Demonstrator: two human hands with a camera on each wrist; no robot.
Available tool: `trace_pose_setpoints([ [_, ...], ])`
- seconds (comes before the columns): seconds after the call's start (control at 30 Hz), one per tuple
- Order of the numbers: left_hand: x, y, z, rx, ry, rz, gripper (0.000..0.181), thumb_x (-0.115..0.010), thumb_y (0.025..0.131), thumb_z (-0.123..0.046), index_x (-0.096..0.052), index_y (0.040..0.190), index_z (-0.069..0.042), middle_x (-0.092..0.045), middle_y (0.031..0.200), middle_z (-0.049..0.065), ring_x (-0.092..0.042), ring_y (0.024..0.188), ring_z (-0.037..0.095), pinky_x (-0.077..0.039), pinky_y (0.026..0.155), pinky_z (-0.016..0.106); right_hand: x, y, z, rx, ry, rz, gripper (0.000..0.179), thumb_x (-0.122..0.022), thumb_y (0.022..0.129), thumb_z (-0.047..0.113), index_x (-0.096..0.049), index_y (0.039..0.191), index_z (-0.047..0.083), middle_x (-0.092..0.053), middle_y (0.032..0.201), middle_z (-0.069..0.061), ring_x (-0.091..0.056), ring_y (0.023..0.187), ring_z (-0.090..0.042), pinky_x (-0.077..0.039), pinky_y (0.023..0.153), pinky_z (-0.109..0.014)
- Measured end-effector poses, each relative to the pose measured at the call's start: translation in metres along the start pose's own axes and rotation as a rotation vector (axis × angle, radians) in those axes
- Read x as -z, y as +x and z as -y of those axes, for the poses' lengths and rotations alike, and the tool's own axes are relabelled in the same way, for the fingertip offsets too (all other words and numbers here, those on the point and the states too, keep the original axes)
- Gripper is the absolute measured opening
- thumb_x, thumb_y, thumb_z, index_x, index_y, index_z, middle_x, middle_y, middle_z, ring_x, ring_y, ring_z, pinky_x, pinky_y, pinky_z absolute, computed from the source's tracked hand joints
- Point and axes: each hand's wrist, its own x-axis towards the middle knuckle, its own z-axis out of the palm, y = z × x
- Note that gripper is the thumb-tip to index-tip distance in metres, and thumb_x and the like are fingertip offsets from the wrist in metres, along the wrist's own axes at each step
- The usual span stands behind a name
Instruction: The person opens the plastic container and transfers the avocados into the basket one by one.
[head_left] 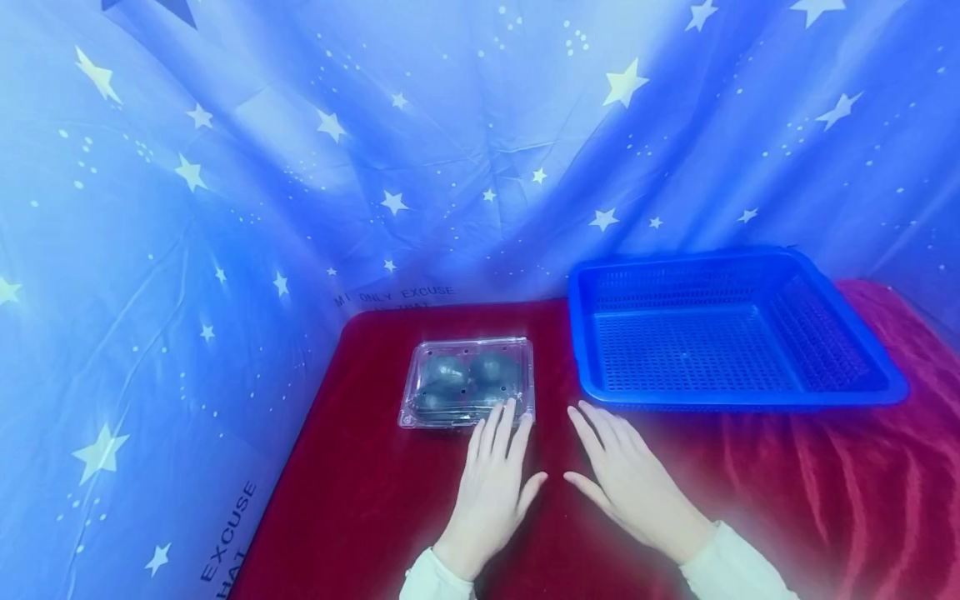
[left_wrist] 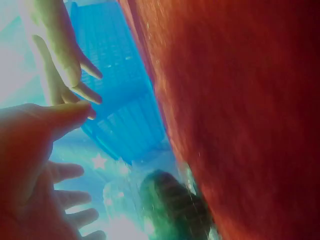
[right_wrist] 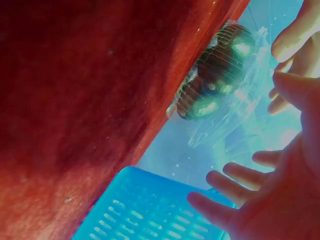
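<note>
Box (head_left: 465,390) of dark round things (head_left: 446,370) lies left of the basket (head_left: 738,398) on our table (head_left: 352,508); our left grip (head_left: 491,483) and right grip (head_left: 637,479) are spread, holding nothing. We'd best cradle both its sides, keeping it level.

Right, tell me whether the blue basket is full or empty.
Empty: in the head view, the blue basket shows only its bare, perforated floor and walls.

Blue star-printed curtain (head_left: 465,150) behind red table cloth (head_left: 566,537).
</note>
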Motion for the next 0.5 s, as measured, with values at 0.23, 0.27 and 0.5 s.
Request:
trace_pose_setpoints([
  [0.23, 0.002, 0.003, 0.019, 0.004, 0.003, -0.068, 0.073, -0.075, 0.086, -0.028, -0.043, 0.146, -0.004, -0.041, 0.153, 0.017, -0.037, 0.143, 0.034, -0.035, 0.115, 0.051, -0.002, 0.014, 0.002, 0.043, 0.027, -0.033, 0.08, -0.076, 0.083, 0.032, -0.042, 0.144, -0.006, -0.05, 0.141, -0.026, -0.051, 0.128, -0.041, -0.046, 0.104, -0.055],
  [0.27, 0.002, 0.003, 0.022, 0.006, 0.002, -0.073, 0.072, -0.075, 0.086, -0.027, -0.044, 0.146, -0.004, -0.041, 0.153, 0.017, -0.038, 0.143, 0.034, -0.035, 0.115, 0.051, -0.003, 0.016, 0.003, 0.046, 0.026, -0.033, 0.08, -0.076, 0.083, 0.032, -0.043, 0.144, -0.006, -0.05, 0.14, -0.026, -0.051, 0.128, -0.041, -0.046, 0.104, -0.055],
  [0.5, 0.008, 0.004, 0.042, 0.046, 0.003, -0.091, 0.068, -0.074, 0.086, -0.023, -0.045, 0.145, -0.004, -0.043, 0.151, 0.018, -0.039, 0.141, 0.034, -0.037, 0.113, 0.051, -0.008, 0.026, 0.005, 0.045, 0.018, -0.028, 0.077, -0.078, 0.082, 0.029, -0.045, 0.142, -0.007, -0.052, 0.137, -0.025, -0.052, 0.126, -0.04, -0.046, 0.104, -0.053],
])
